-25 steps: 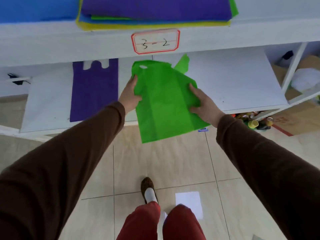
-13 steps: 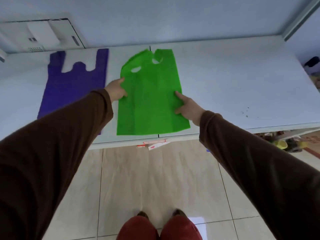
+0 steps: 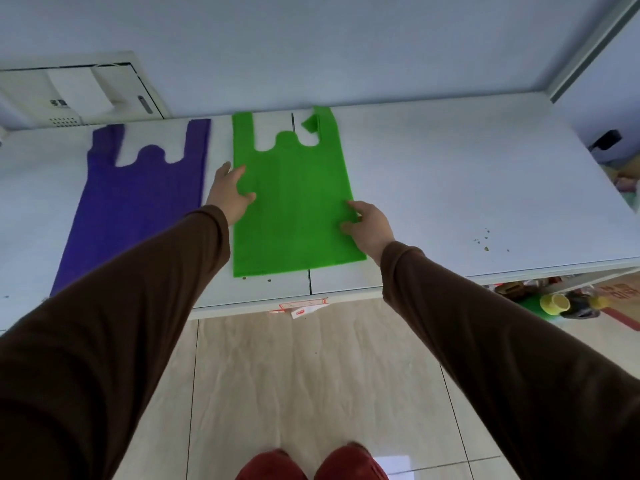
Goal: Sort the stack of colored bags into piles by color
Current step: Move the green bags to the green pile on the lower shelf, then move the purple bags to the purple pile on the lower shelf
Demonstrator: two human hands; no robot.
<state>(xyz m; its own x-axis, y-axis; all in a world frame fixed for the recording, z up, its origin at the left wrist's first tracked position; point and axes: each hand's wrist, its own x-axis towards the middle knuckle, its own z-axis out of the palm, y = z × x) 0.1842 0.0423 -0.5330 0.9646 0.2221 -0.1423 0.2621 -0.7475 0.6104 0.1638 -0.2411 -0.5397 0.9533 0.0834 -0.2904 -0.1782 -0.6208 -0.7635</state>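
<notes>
The green bag (image 3: 291, 199) lies flat on the desk (image 3: 450, 188), long axis toward the far edge, between both flat, unclenched hands: left hand (image 3: 230, 194), right hand (image 3: 369, 226).

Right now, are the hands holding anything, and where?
Nothing is lifted. Left hand and right hand rest on the green bag's side edges, flat on the shelf.

Looking like a storeroom or stock area; a white shelf board (image 3: 450, 174) is spanning a metal rack frame (image 3: 585, 50); a red-bordered label (image 3: 299, 304) is sitting on its front edge; bottles (image 3: 568, 303) are lying on the tiled floor (image 3: 311, 375).
</notes>
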